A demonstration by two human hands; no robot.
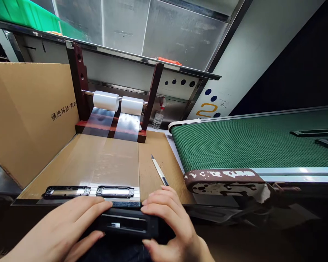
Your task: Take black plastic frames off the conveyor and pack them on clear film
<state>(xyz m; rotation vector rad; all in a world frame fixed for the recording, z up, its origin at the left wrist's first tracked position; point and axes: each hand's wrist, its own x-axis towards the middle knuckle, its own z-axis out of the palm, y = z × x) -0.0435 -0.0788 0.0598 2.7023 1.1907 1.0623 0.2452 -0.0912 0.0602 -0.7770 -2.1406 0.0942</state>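
My left hand and my right hand hold a black rectangular frame part between them, just below the near edge of the wooden board. Fingers of both hands curl over its ends. Two similar black frame parts lie side by side on clear film at the board's near edge. The film runs back to two white rolls on a dark red stand.
A utility knife lies on the board right of the film. A green conveyor belt with black parts runs on the right. A cardboard box stands left. A small spray bottle sits behind the stand.
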